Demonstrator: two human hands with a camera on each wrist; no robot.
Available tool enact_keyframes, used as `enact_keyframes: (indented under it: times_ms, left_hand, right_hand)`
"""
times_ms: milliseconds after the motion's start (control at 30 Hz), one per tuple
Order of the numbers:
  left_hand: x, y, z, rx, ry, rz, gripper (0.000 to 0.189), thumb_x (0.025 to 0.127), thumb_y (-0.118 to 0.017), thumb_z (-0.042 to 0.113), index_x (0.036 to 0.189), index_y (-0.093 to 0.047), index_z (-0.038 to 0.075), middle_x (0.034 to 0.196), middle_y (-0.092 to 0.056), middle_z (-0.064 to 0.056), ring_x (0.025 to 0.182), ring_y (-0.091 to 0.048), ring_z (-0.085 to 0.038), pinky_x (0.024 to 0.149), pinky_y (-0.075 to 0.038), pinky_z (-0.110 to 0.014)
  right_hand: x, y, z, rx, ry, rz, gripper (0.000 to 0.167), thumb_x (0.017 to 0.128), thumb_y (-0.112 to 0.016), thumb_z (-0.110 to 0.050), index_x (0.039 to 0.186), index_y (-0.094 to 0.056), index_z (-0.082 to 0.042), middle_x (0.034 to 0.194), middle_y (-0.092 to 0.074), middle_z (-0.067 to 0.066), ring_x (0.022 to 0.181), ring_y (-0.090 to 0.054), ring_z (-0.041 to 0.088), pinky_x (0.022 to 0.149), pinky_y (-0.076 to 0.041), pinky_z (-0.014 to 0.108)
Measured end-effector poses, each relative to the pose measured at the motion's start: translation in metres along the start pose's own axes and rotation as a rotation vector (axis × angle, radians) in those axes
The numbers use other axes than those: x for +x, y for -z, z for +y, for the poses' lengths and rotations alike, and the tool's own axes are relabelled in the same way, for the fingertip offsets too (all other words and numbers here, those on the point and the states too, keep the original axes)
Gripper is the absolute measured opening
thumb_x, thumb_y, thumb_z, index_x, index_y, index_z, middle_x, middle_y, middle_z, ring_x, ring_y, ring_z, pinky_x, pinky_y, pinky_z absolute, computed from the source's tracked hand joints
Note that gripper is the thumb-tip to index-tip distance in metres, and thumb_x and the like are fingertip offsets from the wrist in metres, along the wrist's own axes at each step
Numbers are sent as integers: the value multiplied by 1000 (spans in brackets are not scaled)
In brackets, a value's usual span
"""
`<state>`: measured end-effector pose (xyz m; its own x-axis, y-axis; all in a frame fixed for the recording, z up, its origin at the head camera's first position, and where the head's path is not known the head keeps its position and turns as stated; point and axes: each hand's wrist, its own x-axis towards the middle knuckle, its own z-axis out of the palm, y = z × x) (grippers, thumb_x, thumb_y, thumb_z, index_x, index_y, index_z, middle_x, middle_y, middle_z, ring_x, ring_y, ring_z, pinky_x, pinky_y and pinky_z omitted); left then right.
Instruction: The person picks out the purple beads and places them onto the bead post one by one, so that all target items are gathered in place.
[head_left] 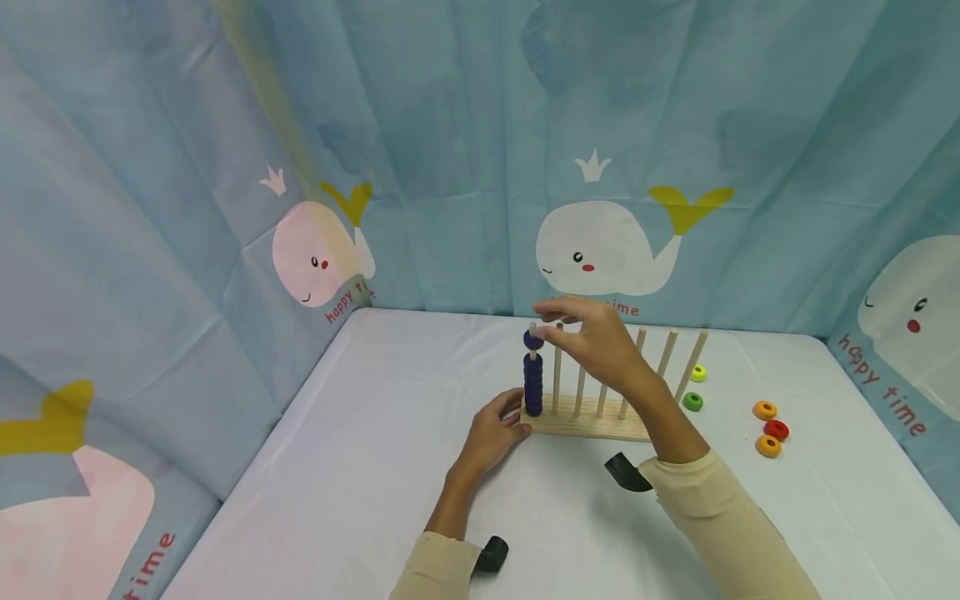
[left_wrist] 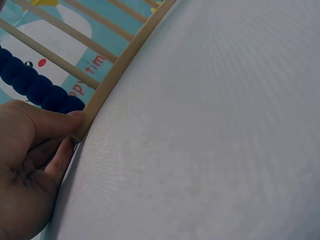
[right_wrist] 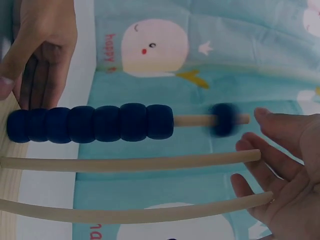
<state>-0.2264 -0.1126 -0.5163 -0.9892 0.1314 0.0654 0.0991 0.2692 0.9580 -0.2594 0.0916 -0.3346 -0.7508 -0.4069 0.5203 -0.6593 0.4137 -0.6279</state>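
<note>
A wooden rack with a flat base [head_left: 585, 423] and a row of upright pegs stands on the table. Its leftmost peg carries a stack of dark blue beads [right_wrist: 95, 124]. One more blue bead [right_wrist: 224, 120], blurred, is around the same peg near its top, apart from the stack. My right hand [head_left: 596, 342] is beside that peg's top; in the right wrist view its fingers are spread, and thumb and bead do not touch. With thumb and fingers, my left hand [left_wrist: 30, 150] grips the left end of the base.
Right of the rack lie a yellow bead [head_left: 698, 373], a green bead [head_left: 693, 402], a red bead [head_left: 777, 430] and two orange ones [head_left: 768, 446]. Behind the white table [head_left: 360, 467] hangs a blue whale-print curtain [head_left: 450, 167]. Black pieces [head_left: 628, 472] stick out at both wrists.
</note>
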Motion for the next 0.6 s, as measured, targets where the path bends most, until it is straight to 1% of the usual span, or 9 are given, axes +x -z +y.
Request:
enact_keyframes:
  times_ms: [67, 233, 300, 367, 433, 533, 600]
  left_hand:
    - [0, -1, 0, -2, 4, -1, 63, 94, -73, 1, 153, -55, 10, 154, -58, -15, 143, -57, -30, 115, -53, -30]
    - [1, -2, 1, -2, 4, -7, 63, 94, -74, 1, 153, -54, 9, 154, -58, -16, 142, -58, -30, 114, -54, -28]
    - [1, -2, 1, 0, -2, -9, 63, 93, -74, 1, 153, -54, 8, 154, -58, -16, 142, -58, -31, 114, -54, -28]
    - [1, -2, 0, 1, -8, -9, 63, 93, -73, 1, 153, -54, 7, 153, -58, -17, 142, -57, -31, 115, -54, -30]
    - [2, 0, 0, 6, -15, -7, 63, 94, -72, 3, 154, -53, 7, 152, -59, -16, 142, -58, -31, 117, -53, -35]
    - [2, 5, 2, 29, -4, 13, 64, 94, -71, 10, 155, -53, 9, 153, -59, -13, 141, -58, -29, 122, -49, -45]
    - [2, 11, 4, 44, 10, 48, 62, 96, -70, 15, 156, -52, 11, 155, -58, -11, 141, -58, -29, 123, -47, -51]
  right_hand:
    - [-2, 3, 0, -15, 8, 7, 33, 96, -80, -15, 128, -75, -8, 124, -77, 8, 113, -73, 26, 98, -63, 51]
    - [-9, 16, 1, -32, 39, 52, 33, 95, -81, -15, 128, -76, -9, 125, -76, 6, 111, -73, 24, 97, -63, 51]
    - [-13, 25, 4, -48, 52, 78, 33, 95, -81, -15, 128, -76, -10, 125, -76, 4, 110, -73, 22, 95, -64, 49]
    - [-19, 34, 9, -72, 57, 108, 32, 96, -80, -14, 127, -76, -10, 125, -76, 4, 109, -72, 21, 96, -64, 42]
    - [-26, 45, 14, -104, 51, 142, 30, 97, -78, -13, 127, -76, -10, 124, -76, 4, 107, -70, 17, 95, -62, 29]
    - [-39, 65, 22, -133, 21, 198, 27, 99, -76, -12, 126, -77, -10, 123, -76, 6, 104, -66, 6, 90, -55, 12]
    - [-49, 79, 30, -158, -1, 230, 27, 99, -75, -11, 126, -77, -8, 122, -76, 8, 104, -63, -3, 87, -50, 6]
